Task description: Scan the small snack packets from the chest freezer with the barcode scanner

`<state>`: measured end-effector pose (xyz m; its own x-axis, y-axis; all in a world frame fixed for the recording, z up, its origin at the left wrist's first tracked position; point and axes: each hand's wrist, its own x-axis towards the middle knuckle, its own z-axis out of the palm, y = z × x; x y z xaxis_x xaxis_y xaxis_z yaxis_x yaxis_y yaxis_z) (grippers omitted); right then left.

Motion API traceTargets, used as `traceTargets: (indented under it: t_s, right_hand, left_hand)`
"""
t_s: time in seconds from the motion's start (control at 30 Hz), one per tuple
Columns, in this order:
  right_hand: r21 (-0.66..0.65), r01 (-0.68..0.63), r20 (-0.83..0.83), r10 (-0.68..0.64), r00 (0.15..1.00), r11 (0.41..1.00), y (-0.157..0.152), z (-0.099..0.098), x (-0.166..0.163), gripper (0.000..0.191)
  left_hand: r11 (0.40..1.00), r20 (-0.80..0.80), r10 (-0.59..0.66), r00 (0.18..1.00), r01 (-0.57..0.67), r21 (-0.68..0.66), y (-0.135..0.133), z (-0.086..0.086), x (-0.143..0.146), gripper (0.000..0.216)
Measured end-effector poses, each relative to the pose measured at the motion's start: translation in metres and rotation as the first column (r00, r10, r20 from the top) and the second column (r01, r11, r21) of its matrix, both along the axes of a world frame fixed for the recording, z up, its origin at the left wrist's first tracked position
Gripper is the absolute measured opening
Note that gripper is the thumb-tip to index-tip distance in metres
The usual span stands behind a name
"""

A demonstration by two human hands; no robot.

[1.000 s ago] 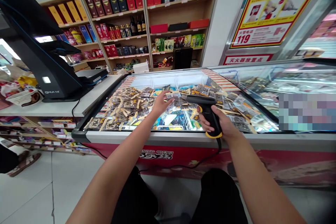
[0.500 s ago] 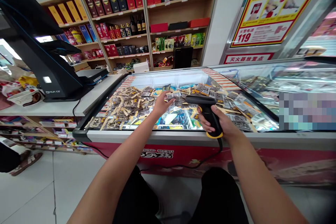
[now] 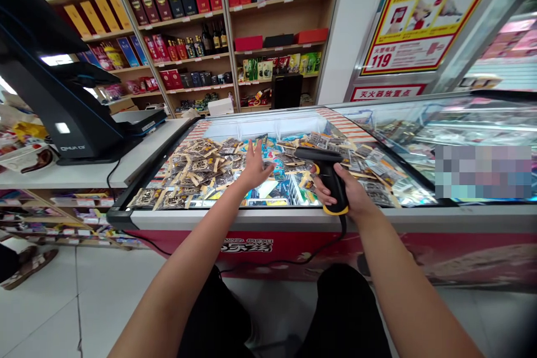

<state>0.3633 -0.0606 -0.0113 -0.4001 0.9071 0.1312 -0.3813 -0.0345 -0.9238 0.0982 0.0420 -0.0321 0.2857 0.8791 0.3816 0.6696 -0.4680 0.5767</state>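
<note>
My left hand [image 3: 255, 169] reaches over the glass-topped freezer [image 3: 168, 218], fingers spread and nothing in its grip. Around it lie many small brown-and-cream snack packets [image 3: 203, 164], piled to its left and right. Blue packages [image 3: 274, 168] show through the glass beside its thumb. In my right hand [image 3: 354, 193] is a black barcode scanner [image 3: 334, 182] with yellow trim, held by its handle above the freezer's front edge. The scanner's head points left, towards my left hand, and its cable hangs from the handle bottom.
A black checkout terminal [image 3: 84, 128] stands on the white counter [image 3: 163, 148] to the left. Behind the freezer, shelves [image 3: 281, 17] carry boxes and bottles. The black cable [image 3: 289, 262] sags across the freezer's red front. Another person's foot [image 3: 31, 265] is at far left.
My left hand has opened out, its fingers now spread and pointing forward, away from the packet that was at its fingertips. My right hand still holds the scanner. The view has shifted slightly.
</note>
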Motion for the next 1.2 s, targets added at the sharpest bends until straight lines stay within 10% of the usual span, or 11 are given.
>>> traceTargets:
  t_s: [0.23, 0.77, 0.9, 1.03, 1.2]
  right_hand:
    - [-0.003, -0.009, -0.014, 0.009, 1.0, 1.0, -0.001, 0.0, 0.0, 0.051]
    - [-0.005, -0.01, -0.017, 0.01, 1.0, 1.0, -0.001, 0.0, 0.0, 0.05]
    - [-0.002, 0.002, -0.014, -0.002, 1.0, 1.0, 0.0, -0.002, 0.0, 0.049]
    - [-0.007, -0.007, -0.013, 0.007, 1.0, 1.0, 0.0, -0.004, 0.002, 0.048]
    - [-0.024, -0.023, -0.002, 0.023, 1.0, 0.999, 0.0, -0.004, 0.002, 0.049]
  left_hand:
    - [0.996, -0.348, 0.067, 0.935, -0.042, 0.077, -0.027, 0.028, -0.008, 0.018]
    - [0.92, -0.289, -0.333, 0.898, 0.376, 0.109, -0.024, 0.007, 0.008, 0.049]
    - [0.981, -0.37, 0.026, 0.928, 0.048, 0.19, -0.026, 0.02, 0.003, 0.042]
    - [0.865, -0.403, 0.501, 0.766, -0.448, 0.225, -0.024, 0.026, -0.013, 0.033]
    - [0.873, -0.462, 0.482, 0.744, -0.453, 0.181, -0.023, 0.02, -0.017, 0.035]
